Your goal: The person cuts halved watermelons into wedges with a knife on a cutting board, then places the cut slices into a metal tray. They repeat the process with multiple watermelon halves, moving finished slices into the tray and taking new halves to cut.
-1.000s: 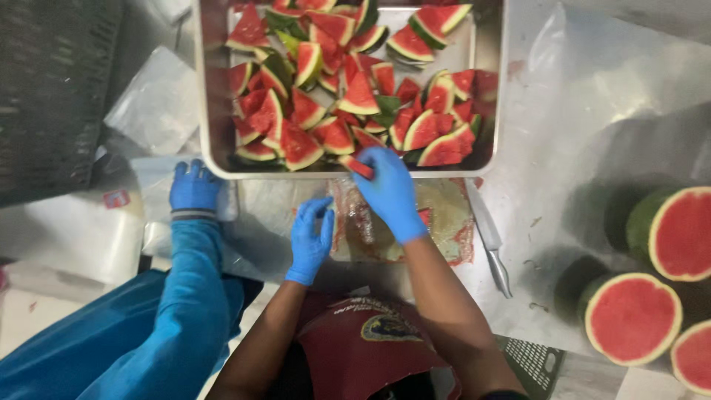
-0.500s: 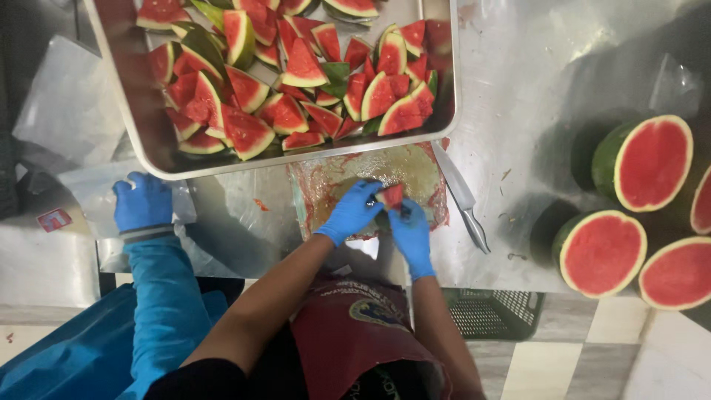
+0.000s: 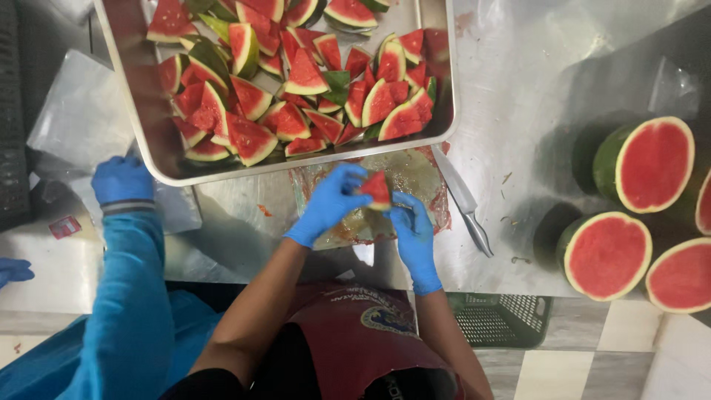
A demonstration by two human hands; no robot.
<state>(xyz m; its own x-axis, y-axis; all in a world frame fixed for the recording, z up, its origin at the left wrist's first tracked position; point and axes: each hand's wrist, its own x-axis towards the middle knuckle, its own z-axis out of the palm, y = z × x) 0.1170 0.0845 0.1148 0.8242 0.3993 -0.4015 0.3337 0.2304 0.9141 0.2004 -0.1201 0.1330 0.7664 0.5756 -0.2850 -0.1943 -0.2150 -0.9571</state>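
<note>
1. The left hand, in a blue glove, pinches a red triangular watermelon wedge at its three o'clock.
2. The right hand, gloved blue, is half curled and holds nothing, at the wedge's five o'clock, over a juice-stained clear plastic sheet.

Brushed stainless-steel table, dull sheen, smeared wet near its front edge. Glossy metal tray, smooth-walled. Thin blue rubbery gloves on left hand and right hand. Moist, grainy red flesh on watermelon wedge. Clear crinkled plastic film. Polished steel knife.
</note>
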